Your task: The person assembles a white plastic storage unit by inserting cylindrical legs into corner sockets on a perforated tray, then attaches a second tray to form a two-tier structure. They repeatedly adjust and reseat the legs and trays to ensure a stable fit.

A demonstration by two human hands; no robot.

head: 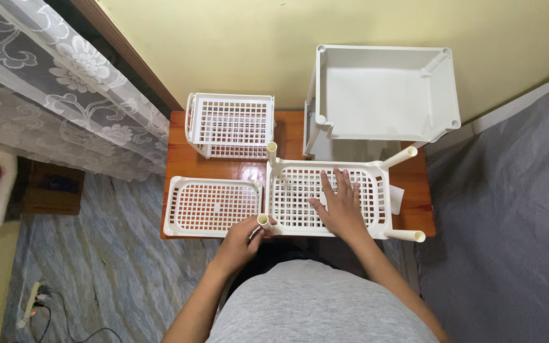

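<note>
Left hand (244, 234) seemingly pinched around smooth cream tube (263, 221); right hand (341, 206) open, flat on gridded plastic basket (287, 197).

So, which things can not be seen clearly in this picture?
Head view only:
- Tube seating: left hand covers its lower end.
- Basket grid under right hand: hidden by palm.
- Paper: mostly behind basket rim.
- Table legs: hidden below tabletop.
- Floor socket: too small.

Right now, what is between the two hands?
In the head view, the white grid shelf lies between them: the left hand holds a corner tube, and the right hand rests flat on the grid.
</note>
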